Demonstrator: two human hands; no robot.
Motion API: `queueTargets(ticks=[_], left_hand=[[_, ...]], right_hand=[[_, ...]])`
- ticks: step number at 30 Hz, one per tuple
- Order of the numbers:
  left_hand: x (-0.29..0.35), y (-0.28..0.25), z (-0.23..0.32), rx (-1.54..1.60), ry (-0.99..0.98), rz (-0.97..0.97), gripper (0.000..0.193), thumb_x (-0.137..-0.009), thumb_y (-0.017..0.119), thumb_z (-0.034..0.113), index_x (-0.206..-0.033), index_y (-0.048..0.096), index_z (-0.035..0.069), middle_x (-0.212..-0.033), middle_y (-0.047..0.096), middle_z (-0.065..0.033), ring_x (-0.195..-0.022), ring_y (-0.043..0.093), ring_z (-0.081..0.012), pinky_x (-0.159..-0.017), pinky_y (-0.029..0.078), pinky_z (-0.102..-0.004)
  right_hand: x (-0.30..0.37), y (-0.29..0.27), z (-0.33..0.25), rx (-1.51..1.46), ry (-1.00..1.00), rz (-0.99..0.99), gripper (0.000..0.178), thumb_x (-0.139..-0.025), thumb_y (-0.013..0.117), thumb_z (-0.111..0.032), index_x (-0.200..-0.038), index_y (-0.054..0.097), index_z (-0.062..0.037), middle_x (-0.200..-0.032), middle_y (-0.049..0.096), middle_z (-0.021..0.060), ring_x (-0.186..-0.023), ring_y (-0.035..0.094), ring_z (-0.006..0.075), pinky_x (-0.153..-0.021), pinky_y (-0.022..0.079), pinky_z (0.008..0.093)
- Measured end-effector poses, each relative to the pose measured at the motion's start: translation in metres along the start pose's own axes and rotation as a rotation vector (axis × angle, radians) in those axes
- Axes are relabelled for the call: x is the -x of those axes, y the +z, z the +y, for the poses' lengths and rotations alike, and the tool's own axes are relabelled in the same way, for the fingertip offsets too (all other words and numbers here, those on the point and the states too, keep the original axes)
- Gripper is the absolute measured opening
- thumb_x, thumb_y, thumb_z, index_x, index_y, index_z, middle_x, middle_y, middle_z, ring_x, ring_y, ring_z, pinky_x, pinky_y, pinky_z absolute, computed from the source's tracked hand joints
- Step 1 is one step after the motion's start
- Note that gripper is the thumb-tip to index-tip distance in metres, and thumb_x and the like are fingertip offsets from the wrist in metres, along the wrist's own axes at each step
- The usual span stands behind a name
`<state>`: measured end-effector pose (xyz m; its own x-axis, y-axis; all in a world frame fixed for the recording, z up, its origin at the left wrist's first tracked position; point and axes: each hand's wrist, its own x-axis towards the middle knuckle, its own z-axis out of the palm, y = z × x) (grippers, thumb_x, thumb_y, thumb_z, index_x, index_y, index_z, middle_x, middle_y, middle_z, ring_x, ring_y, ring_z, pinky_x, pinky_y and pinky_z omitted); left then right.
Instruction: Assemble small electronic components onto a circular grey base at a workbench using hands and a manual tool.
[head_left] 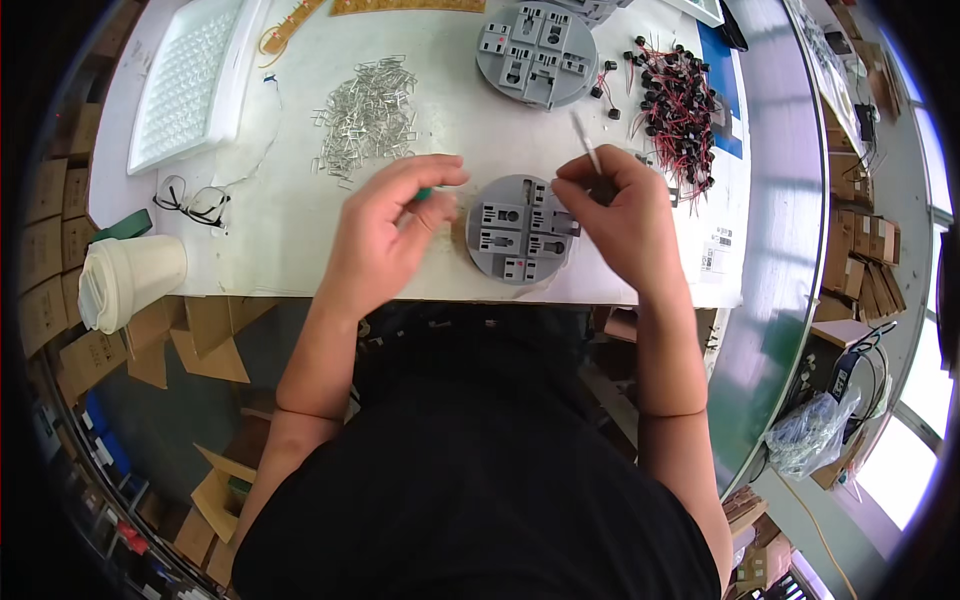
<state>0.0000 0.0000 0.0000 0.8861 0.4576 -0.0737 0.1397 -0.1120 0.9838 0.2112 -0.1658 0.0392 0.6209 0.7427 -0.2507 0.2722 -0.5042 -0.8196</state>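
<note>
Near the front edge of the worktop [275, 250], a grey disc [520, 229] lies flat between the hands, blocks facing up. The left hand [395, 225] is half curled, a green piece [423, 193] held between thumb and fingers, apart from the disc. The right hand [622, 205] is closed around a thin rod [585, 140] pointing away from the worker; its fingertips hover by the disc's right side. Whether they also pinch a small part, I cannot tell.

Assessment: the disc should be steadied at its rim before any pressure, since nothing visible clamps it. Small parts would best go in straight, not tilted. The rod's exposed end should be kept clear of the wired parts [680, 115] beyond.
</note>
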Motion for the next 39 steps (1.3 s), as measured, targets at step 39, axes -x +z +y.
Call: queueTargets(ticks=[39], left_hand=[[0.007, 0.008, 0.005, -0.295, 0.271, 0.24, 0.037, -0.09, 0.081, -0.004, -0.125, 0.076, 0.003, -0.098, 0.072, -0.0096, -0.08, 0.069, -0.0156, -0.071, 0.056, -0.0285]], right_hand=[[0.041, 0.044, 0.004, 0.365, -0.433, 0.106, 0.039, -0.094, 0.079, -0.009, -0.132, 0.074, -0.0101, -0.113, 0.067, 0.0117, -0.075, 0.072, 0.0281, -0.067, 0.058, 0.0399]])
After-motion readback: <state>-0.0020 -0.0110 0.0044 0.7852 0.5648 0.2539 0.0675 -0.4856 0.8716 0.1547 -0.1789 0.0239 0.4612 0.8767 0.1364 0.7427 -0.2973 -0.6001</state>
